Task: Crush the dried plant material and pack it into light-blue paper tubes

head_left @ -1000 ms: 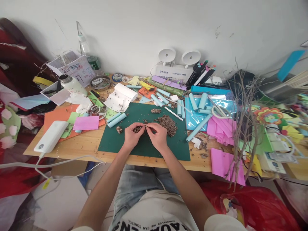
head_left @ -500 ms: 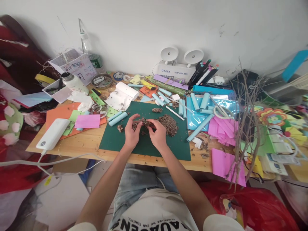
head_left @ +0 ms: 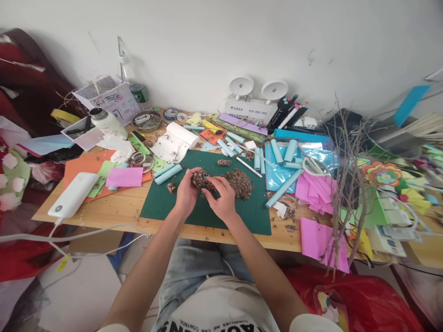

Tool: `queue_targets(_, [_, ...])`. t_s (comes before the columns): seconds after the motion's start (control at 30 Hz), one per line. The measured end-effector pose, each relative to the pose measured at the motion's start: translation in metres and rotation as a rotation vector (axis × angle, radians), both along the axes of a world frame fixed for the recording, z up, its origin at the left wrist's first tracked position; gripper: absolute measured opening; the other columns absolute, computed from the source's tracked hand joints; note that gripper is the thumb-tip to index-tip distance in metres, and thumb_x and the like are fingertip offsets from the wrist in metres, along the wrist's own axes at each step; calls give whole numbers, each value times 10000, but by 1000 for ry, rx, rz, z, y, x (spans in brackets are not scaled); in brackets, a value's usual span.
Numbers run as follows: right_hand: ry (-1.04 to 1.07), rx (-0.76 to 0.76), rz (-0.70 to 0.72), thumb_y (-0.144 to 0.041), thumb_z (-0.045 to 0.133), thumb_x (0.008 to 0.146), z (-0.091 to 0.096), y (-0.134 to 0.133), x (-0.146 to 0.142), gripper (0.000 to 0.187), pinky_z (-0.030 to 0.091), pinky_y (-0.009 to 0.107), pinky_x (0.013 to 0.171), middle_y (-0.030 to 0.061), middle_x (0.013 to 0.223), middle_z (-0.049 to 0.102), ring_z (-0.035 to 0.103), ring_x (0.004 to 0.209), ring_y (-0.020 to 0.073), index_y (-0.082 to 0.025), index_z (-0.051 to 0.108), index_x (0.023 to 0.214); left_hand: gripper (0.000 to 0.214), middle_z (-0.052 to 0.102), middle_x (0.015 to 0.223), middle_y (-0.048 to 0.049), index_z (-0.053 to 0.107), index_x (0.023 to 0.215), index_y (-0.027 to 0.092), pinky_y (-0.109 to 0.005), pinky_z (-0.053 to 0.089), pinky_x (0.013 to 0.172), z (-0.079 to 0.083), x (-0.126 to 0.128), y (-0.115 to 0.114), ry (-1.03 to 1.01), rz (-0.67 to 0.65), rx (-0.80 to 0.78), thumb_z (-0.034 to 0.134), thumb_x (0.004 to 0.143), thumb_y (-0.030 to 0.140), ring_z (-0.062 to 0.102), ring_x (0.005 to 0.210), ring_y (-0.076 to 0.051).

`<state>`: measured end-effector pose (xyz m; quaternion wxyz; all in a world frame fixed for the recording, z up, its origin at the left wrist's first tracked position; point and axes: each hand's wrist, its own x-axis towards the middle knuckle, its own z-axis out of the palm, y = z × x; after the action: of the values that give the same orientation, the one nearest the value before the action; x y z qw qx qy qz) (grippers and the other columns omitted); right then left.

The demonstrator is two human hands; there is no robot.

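My left hand [head_left: 187, 196] is curled around one side of a clump of brown, crumbly dried plant bits [head_left: 200, 179], just above the green cutting mat [head_left: 162, 203]. On the clump's other side, my right hand [head_left: 223, 197] has its fingers closed against it, thumb below. Right beside my right hand lies a heap of the same brown bits [head_left: 241, 183]. A small brown roll [head_left: 224, 162] rests farther back on the mat, and a smaller brown lump [head_left: 171, 187] lies left of my left hand. Fine crumbs are scattered about.
Pale blue paper tubes [head_left: 168, 174] lie left of the mat and more sit at its back right. A white stick [head_left: 249, 167] crosses the mat's back edge. Scissors [head_left: 314, 165], pink paper [head_left: 324, 240] and upright dry twigs [head_left: 363, 203] stand to the right; a white power bank [head_left: 72, 194] is at left.
My left hand has closed more around the clump. My right fingers have shifted over it, and the clump looks tilted up. The view has moved slightly.
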<state>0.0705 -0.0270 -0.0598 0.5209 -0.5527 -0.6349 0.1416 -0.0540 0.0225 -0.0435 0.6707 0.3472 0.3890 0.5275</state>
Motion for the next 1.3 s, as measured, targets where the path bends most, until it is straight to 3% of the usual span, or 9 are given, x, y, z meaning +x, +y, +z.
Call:
queue_targets(0.17, [25, -13, -10, -281, 579, 942, 0, 3, 0, 232, 572, 373, 902, 96, 1077, 689, 665, 1008, 221, -254, 689, 1144, 414, 698, 1170, -124, 673, 1196, 174, -334, 552, 883, 6, 4, -9, -7, -171, 3, 578, 896, 442, 662, 1070, -232])
queue_targets(0.3, [40, 11, -82, -237, 526, 963, -1, 3, 3, 213, 572, 349, 875, 95, 1029, 708, 686, 971, 207, -245, 730, 1024, 473, 658, 1320, -114, 657, 1287, 214, -309, 543, 894, 5, 1, -11, 151, -232, 78, 694, 839, 362, 644, 1142, -238])
queue_targets(0.5, [174, -66, -90, -233, 620, 897, 0, 5, 6, 199, 595, 329, 776, 64, 920, 755, 710, 799, 192, -220, 719, 1069, 316, 723, 1162, -105, 775, 1024, 194, -360, 568, 899, -5, -3, -7, 393, -110, 216, 760, 790, 405, 678, 1043, -246])
queue_targets(0.7, [167, -174, 75, -252, 661, 849, 12, 24, 26, 114, 606, 335, 771, 44, 910, 789, 736, 815, 208, -239, 773, 863, 390, 764, 899, -87, 774, 951, 153, -393, 600, 782, -17, -4, 3, 337, -113, 87, 832, 699, 446, 697, 776, -218])
queue_targets(0.83, [44, -121, 127, -201, 610, 835, 14, 31, 27, 163, 599, 358, 799, 62, 882, 785, 733, 815, 216, -226, 771, 834, 214, 734, 842, -68, 747, 914, 178, -350, 547, 751, -17, -4, 5, 638, -63, 303, 710, 821, 367, 658, 750, -205])
queue_targets(0.93, [161, -137, 75, -226, 609, 824, 9, 31, 20, 139, 601, 356, 775, 66, 865, 774, 724, 788, 211, -221, 748, 827, 146, 704, 872, -63, 714, 905, 201, -335, 501, 804, -15, -1, 3, 780, -3, 509, 606, 887, 298, 628, 821, -207])
queue_targets(1.0, [391, -229, 55, -291, 649, 803, 4, 31, 16, 108, 608, 344, 700, 49, 783, 757, 714, 708, 202, -213, 724, 809, 159, 689, 881, -53, 693, 915, 200, -312, 484, 801, -15, 0, 2, 738, 16, 520, 574, 913, 306, 610, 823, -192])
queue_targets(1.1, [633, -315, 62, -357, 695, 762, -1, 33, 16, 156, 612, 339, 654, 24, 691, 723, 702, 647, 196, -203, 699, 789, 203, 680, 848, -33, 682, 922, 185, -273, 482, 740, -20, 2, 2, 547, 69, 388, 601, 909, 371, 590, 760, -159])
queue_targets(1.3, [433, -204, 129, -306, 650, 840, 7, 25, 17, 215, 622, 346, 840, 68, 1052, 759, 727, 946, 208, -222, 761, 1003, 236, 730, 966, -66, 754, 938, 183, -329, 533, 873, -27, 3, 3, 356, 55, 311, 734, 819, 385, 660, 912, -195])
